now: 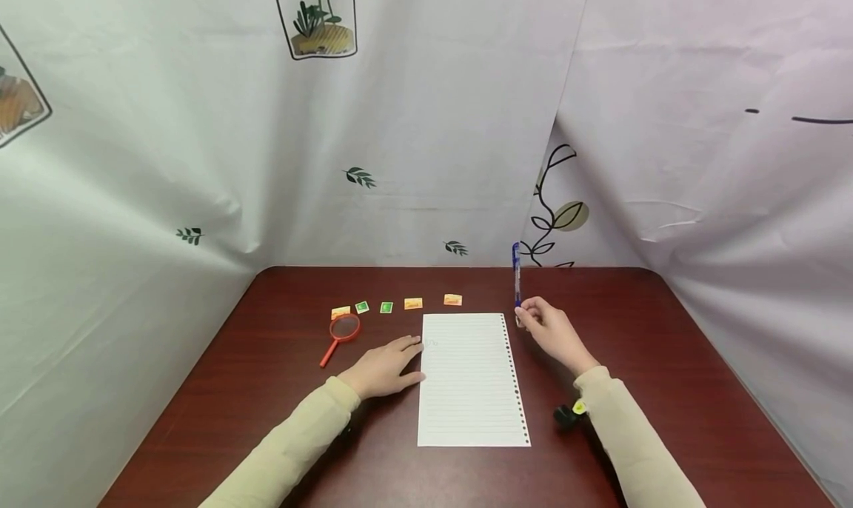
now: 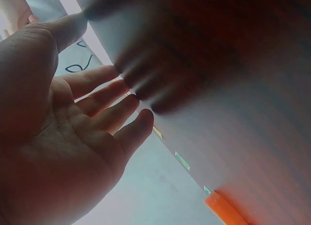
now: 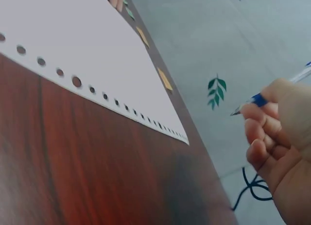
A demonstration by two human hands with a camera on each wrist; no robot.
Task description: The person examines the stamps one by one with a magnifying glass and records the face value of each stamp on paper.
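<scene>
A lined sheet of paper (image 1: 469, 389) with punched holes down its right side lies on the table. Faint pencil-like marks show near its upper left edge. My left hand (image 1: 385, 367) rests beside that edge, fingers extended and fingertips at the paper. In the left wrist view the left hand (image 2: 73, 118) holds nothing. To the right of the sheet's top corner, my right hand (image 1: 549, 334) pinches a blue ballpoint pen (image 1: 516, 275) near its writing end. The right wrist view shows the pen's blue grip (image 3: 259, 99) between thumb and forefinger, its bare tip clear of the paper.
A red magnifying glass (image 1: 335, 341) lies left of the left hand. Beyond the paper sits a row of small stamp-like pieces, some green (image 1: 386, 308), some orange (image 1: 413, 303). A white patterned curtain (image 1: 426, 123) hangs behind the table (image 1: 220, 389).
</scene>
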